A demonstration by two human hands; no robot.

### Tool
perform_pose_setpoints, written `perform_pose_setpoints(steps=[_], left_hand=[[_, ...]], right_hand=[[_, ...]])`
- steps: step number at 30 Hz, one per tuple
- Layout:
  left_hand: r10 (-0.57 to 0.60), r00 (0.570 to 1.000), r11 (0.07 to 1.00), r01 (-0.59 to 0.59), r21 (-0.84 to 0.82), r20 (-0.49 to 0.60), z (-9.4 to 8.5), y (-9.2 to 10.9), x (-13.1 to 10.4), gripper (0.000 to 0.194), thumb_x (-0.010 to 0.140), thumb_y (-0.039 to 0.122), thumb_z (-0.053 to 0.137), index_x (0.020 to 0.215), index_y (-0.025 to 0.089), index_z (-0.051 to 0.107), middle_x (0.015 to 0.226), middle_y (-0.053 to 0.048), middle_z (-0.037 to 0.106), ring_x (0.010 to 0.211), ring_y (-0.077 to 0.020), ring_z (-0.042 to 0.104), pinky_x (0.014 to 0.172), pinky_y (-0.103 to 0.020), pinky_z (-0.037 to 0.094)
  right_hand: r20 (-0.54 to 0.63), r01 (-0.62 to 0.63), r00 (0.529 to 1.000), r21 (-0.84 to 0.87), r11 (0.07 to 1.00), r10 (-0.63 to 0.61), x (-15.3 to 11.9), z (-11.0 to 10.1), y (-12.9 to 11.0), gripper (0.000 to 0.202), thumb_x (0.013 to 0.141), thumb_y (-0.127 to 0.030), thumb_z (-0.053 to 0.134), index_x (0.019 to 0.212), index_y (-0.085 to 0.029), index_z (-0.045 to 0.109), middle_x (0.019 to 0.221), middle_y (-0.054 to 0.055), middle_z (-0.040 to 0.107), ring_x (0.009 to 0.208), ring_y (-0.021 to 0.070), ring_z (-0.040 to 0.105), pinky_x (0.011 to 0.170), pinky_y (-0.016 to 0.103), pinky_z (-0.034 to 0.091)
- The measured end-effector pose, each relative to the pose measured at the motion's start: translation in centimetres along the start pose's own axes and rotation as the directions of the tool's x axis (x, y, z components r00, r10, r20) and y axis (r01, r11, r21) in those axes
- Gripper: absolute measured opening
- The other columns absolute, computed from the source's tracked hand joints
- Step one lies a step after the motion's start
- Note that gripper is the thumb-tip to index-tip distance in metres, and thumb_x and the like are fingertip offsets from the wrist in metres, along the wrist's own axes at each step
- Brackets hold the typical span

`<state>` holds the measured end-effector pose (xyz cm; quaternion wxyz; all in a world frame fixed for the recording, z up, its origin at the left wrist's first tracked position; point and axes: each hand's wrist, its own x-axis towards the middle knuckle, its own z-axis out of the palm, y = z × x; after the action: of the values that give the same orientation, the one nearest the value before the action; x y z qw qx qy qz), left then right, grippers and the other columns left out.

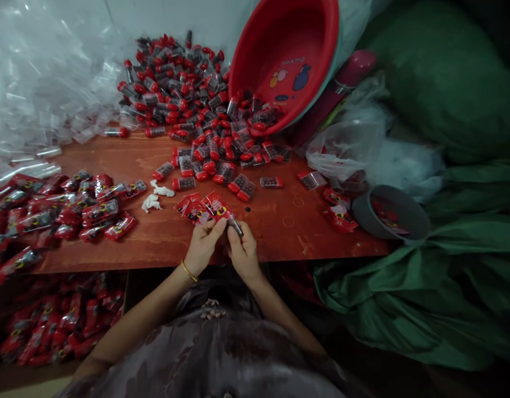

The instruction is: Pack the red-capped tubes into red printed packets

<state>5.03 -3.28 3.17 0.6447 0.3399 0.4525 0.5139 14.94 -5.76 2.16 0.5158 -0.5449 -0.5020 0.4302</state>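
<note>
- Pinching a small dark tube (pixel 237 226), the right hand (pixel 244 252) sits below the middle of the frame, over the near table edge (pixel 321 252).
- The left hand (pixel 203 246) is just beside it, thumb and fingers drawn together; I cannot tell what they grip.
- A loose pinch might let the tube slip over that edge, since it looks smooth.
- Red packets (pixel 216 203) lie by the left fingertips, mid-frame; a forward nudge could scatter them or the white figures (pixel 152 203) left of centre.
- A bump to the tilted red basin (pixel 261 66), upper centre, might send red-capped tubes (pixel 205 149) sliding.
</note>
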Motion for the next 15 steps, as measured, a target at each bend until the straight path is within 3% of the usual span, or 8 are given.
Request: perform_pose_setpoints(steps=[4,8,11,15], left_hand=[[-0.002,1.000,0.999,0.001,-0.053,-0.027,0.1,1.8,0.9,0.034,0.058,0.047,0.078,0.065,0.015,0.067,0.056,0.002,0.061,0.057,-0.0101,0.053,0.063,-0.024,0.044],[-0.041,0.998,0.997,0.043,-0.060,0.039,1.0,2.7,1.2,0.033,0.052,0.038,0.083,0.069,0.014,0.069,0.065,-0.002,0.068,0.062,-0.0127,0.060,0.067,-0.025,0.047],[-0.056,0.994,0.996,0.062,-0.064,0.095,1.4,2.5,1.0,0.030,0.055,0.036,0.082,0.072,0.014,0.071,0.070,-0.003,0.071,0.063,-0.0129,0.062,0.067,-0.025,0.048],[-0.069,0.991,0.997,0.073,-0.029,0.113,1.3,2.7,0.8,0.027,0.056,0.035,0.081,0.071,0.015,0.071,0.071,-0.004,0.071,0.067,-0.0158,0.064,0.067,-0.027,0.050]], right_hand=[[0.074,0.043,0.997,-0.065,0.997,-0.038,-0.1,-0.7,0.4,0.022,0.088,-0.043,0.046,0.097,-0.023,0.053,0.069,-0.001,0.054,0.063,0.0145,0.052,0.054,0.024,0.041],[0.054,0.064,0.997,-0.112,0.992,-0.059,-0.2,-0.9,0.3,0.021,0.089,-0.041,0.046,0.096,-0.023,0.052,0.071,0.000,0.054,0.064,0.0152,0.053,0.055,0.025,0.041],[0.066,-0.005,0.998,-0.018,1.000,0.007,-0.1,-0.7,-0.1,0.024,0.089,-0.046,0.044,0.094,-0.023,0.050,0.068,-0.001,0.051,0.058,0.0133,0.051,0.051,0.024,0.041],[0.188,-0.129,0.978,0.209,0.969,0.090,-0.2,-0.7,-0.2,0.029,0.088,-0.052,0.045,0.097,-0.025,0.046,0.061,-0.007,0.041,0.042,0.0080,0.037,0.042,0.022,0.039]])
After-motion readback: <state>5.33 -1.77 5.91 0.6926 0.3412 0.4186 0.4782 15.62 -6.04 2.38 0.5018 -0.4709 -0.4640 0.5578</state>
